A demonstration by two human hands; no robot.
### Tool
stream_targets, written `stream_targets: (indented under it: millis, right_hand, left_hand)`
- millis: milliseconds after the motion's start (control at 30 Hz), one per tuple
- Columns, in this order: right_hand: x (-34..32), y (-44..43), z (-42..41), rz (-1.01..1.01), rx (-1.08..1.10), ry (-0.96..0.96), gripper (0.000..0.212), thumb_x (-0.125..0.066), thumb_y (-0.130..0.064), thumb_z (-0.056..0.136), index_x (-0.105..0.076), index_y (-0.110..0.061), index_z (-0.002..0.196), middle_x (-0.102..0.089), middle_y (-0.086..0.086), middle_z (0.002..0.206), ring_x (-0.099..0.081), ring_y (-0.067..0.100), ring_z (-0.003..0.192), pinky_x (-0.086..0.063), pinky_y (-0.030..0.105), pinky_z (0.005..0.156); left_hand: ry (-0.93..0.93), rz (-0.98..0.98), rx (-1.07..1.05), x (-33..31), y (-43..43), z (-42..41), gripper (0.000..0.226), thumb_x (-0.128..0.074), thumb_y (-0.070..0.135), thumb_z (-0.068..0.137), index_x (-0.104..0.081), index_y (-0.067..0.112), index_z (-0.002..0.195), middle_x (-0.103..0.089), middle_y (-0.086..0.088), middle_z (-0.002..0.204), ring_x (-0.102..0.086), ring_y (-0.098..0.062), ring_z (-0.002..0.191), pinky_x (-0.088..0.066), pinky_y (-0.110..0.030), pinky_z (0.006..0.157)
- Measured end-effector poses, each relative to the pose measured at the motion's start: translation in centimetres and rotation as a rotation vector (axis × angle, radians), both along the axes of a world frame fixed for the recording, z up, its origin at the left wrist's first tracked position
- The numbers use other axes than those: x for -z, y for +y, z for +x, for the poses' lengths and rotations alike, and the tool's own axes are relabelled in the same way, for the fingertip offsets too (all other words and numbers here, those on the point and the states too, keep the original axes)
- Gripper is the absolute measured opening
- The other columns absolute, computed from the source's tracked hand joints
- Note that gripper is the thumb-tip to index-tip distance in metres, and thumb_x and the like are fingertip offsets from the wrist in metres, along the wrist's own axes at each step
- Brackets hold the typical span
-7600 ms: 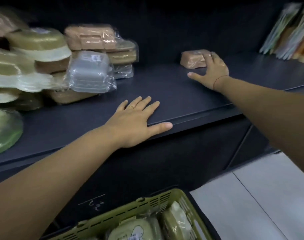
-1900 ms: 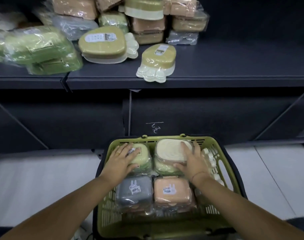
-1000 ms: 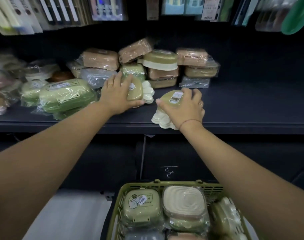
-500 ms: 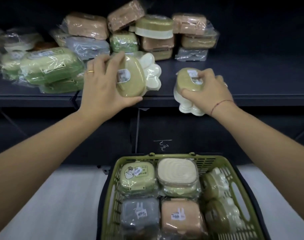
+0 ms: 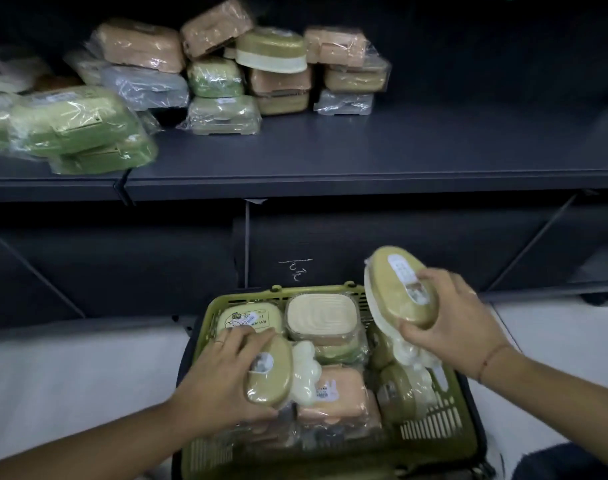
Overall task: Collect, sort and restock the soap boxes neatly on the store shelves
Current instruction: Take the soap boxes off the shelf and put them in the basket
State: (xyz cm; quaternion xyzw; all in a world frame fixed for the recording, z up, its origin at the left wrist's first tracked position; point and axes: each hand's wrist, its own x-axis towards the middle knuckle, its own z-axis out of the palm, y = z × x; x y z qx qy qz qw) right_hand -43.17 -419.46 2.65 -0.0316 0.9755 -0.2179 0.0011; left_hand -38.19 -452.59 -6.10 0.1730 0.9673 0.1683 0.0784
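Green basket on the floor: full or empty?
Full. Wrapped soap boxes lie side by side across the green basket, some stacked; none of its bottom shows between them.

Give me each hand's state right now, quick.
Left hand: holding an olive soap box low over the basket.
Right hand: holding a second olive soap box above the basket's right side.

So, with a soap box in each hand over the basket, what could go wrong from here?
1. The right hand grips the right olive box by its lower end, tilted above the basket rim; it could slip out.
2. The basket looks full, so the left olive box in the left hand may slide off the wrapped boxes beneath.
3. On the shelf, the tilted pink box perched on others might topple.
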Motion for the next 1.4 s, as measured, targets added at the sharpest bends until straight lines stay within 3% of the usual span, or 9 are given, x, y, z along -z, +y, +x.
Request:
stream_targets:
  millis: [167, 367, 567, 833, 933, 1000, 1100, 1233, 1400]
  right_hand:
    - [7.5, 1.3, -0.2, 0.174, 0.075, -0.256, 0.081, -0.068, -0.057, 0.073, -0.031, -0.027, 0.138, -0.039, 0.005, 0.134, -0.046, 0.025, 0.119, -0.043, 0.033, 0.096]
    - [14.8, -0.1, -0.8, 0.033, 0.135, -0.253, 0.089, -0.069, -0.045, 0.081, -0.018, -0.025, 0.151, -0.012, 0.012, 0.156, -0.029, 0.032, 0.138, -0.035, 0.036, 0.109]
    - [16.3, 1.2, -1.9, 0.027, -0.036, -0.360, 0.101, -0.072, -0.040, 0.083, -0.001, -0.031, 0.155, 0.013, 0.002, 0.161, -0.013, 0.027, 0.148, -0.027, 0.034, 0.114]
    - [15.6, 1.1, -1.9, 0.124, -0.033, -0.318, 0.100, -0.064, -0.056, 0.083, -0.001, -0.028, 0.155, 0.010, 0.005, 0.161, -0.005, 0.027, 0.148, -0.017, 0.036, 0.118]
    - [13.0, -0.2, -2.4, 0.011, -0.007, -0.106, 0.070, -0.063, -0.047, 0.087, -0.035, -0.022, 0.146, -0.026, 0.004, 0.153, -0.031, 0.024, 0.139, -0.031, 0.030, 0.109]
    - [10.3, -1.6, -3.3, -0.092, -0.009, 0.147, 0.038, -0.063, -0.040, 0.089, -0.060, -0.018, 0.120, -0.056, -0.003, 0.119, -0.057, 0.021, 0.110, -0.046, 0.028, 0.089]
    - [4.7, -3.9, -5.4, -0.283, -0.018, 0.394, 0.009, -0.067, -0.026, 0.087, -0.065, -0.018, 0.091, -0.061, -0.009, 0.085, -0.062, 0.014, 0.078, -0.054, 0.036, 0.070]
    - [-2.7, -6.0, -11.6, -0.455, -0.063, 0.602, 0.021, -0.059, -0.036, 0.084, -0.063, -0.016, 0.090, -0.060, -0.006, 0.086, -0.059, 0.016, 0.077, -0.052, 0.034, 0.073]
    - [-8.6, -7.3, -23.5, -0.244, -0.114, 0.560, 0.054, -0.068, -0.041, 0.085, -0.051, -0.012, 0.128, -0.046, 0.003, 0.130, -0.043, 0.024, 0.123, -0.033, 0.027, 0.100]
  left_hand:
    - [0.030, -0.173, 0.099, 3.3, 0.1, 1.0, 0.110, -0.047, 0.094, 0.056, -0.032, 0.035, 0.147, -0.041, 0.010, 0.128, -0.050, -0.013, 0.118, -0.038, -0.030, 0.098]
    - [-0.028, -0.267, 0.147, 6.2, -0.1, 0.3, 0.091, -0.037, 0.082, 0.070, -0.038, 0.032, 0.146, -0.055, -0.002, 0.129, -0.063, -0.020, 0.113, -0.046, -0.034, 0.096]
    - [0.033, -0.362, 0.163, 8.9, 0.1, 1.0, 0.086, -0.025, 0.071, 0.083, -0.020, 0.024, 0.156, -0.045, -0.013, 0.145, -0.039, -0.030, 0.135, -0.003, -0.039, 0.115]
    - [0.045, -0.352, 0.197, 8.2, -0.3, 0.7, 0.079, -0.018, 0.074, 0.091, -0.037, 0.027, 0.150, -0.051, -0.008, 0.143, -0.050, -0.026, 0.131, -0.039, -0.043, 0.110]
    - [0.094, -0.290, 0.241, 6.7, -0.5, 0.0, 0.071, -0.015, 0.074, 0.092, -0.044, 0.032, 0.141, -0.058, 0.000, 0.136, -0.059, -0.018, 0.122, -0.038, -0.035, 0.108]
    - [0.207, -0.210, 0.253, 4.5, -0.1, -1.1, 0.062, -0.010, 0.070, 0.094, -0.055, 0.038, 0.125, -0.064, 0.012, 0.120, -0.066, -0.006, 0.104, -0.050, -0.023, 0.092]
    - [0.378, -0.078, 0.192, -1.5, 0.5, -4.5, 0.063, -0.013, 0.067, 0.098, -0.067, 0.037, 0.108, -0.067, 0.019, 0.104, -0.065, 0.002, 0.086, -0.052, -0.016, 0.073]
    - [0.566, 0.223, 0.007, -10.1, -0.1, -11.1, 0.054, -0.033, 0.060, 0.096, -0.067, 0.020, 0.108, -0.066, 0.007, 0.102, -0.059, -0.011, 0.094, -0.043, -0.022, 0.082]
    - [0.611, 0.168, -0.158, -15.9, -2.1, -21.7, 0.067, -0.035, 0.064, 0.091, -0.058, 0.012, 0.126, -0.057, -0.007, 0.122, -0.050, -0.026, 0.115, -0.039, -0.038, 0.098]
